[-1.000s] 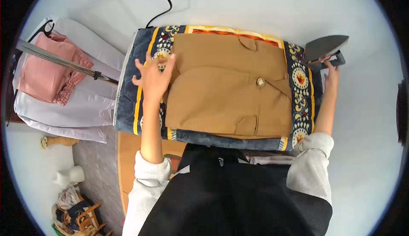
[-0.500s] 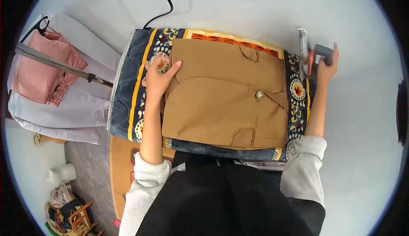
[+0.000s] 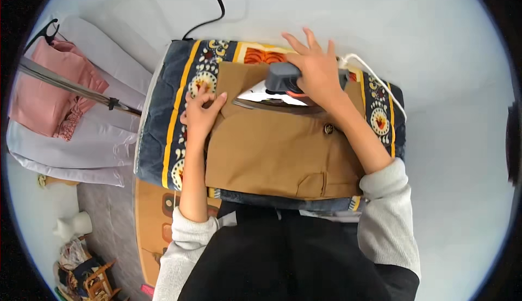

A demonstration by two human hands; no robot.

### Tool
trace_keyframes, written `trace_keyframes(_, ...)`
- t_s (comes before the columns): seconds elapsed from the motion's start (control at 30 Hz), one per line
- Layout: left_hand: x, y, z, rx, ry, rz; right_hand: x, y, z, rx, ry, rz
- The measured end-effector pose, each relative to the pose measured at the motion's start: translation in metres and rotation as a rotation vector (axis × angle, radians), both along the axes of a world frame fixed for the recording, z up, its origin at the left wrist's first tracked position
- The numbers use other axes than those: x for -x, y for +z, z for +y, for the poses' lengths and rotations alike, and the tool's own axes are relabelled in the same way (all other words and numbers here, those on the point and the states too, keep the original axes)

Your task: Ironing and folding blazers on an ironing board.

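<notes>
A brown garment [image 3: 266,154] with a round metal button [image 3: 328,129] and pocket details lies spread over a patterned padded blanket [image 3: 155,132]. My right hand [image 3: 318,75] grips the grey handle of a clothes iron [image 3: 284,81], some of its fingers raised off it. The iron's shiny soleplate is over the upper middle of the garment, its tip toward the left; I cannot tell whether it presses fully flat. At the garment's left edge rests my left hand [image 3: 200,115], fingers apart and bent, thumb on the brown cloth.
A white cord [image 3: 380,81] runs from the iron over the blanket's right side. Behind, a black cable [image 3: 220,7] hangs against the wall. On the left, a metal pole [image 3: 70,83] passes pink [image 3: 65,89] and white clothes. A chair with piled things [image 3: 87,279] stands lower left.
My right hand has brought the iron from beyond the garment's right side leftward onto its upper middle. My left hand remains at the left edge, its fingers slightly more bent.
</notes>
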State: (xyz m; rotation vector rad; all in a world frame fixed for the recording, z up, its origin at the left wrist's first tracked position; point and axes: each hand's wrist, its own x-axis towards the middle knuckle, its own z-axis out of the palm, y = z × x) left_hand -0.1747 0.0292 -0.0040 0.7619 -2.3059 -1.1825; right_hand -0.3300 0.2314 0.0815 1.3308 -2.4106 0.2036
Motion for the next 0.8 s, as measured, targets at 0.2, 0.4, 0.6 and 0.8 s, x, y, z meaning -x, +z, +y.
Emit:
trace_keyframes(0.2, -0.002, -0.015, -0.014, 0.087, -0.082, 0.094, 0.003, 0.006, 0.019, -0.143, -0.03, 0.042)
trace_keyframes(0.4, 0.007, -0.004, -0.002, 0.021, -0.043, 0.062, 0.041, 0.0, 0.1, -0.216, -0.347, 0.072)
trace_keyframes(0.6, 0.0, -0.013, -0.006, -0.051, -0.018, 0.076, 0.025, -0.006, 0.054, -0.079, -0.277, 0.08)
trace_keyframes(0.8, -0.001, -0.008, 0.0, -0.058, 0.047, 0.031, 0.006, -0.012, -0.024, 0.026, -0.122, 0.067)
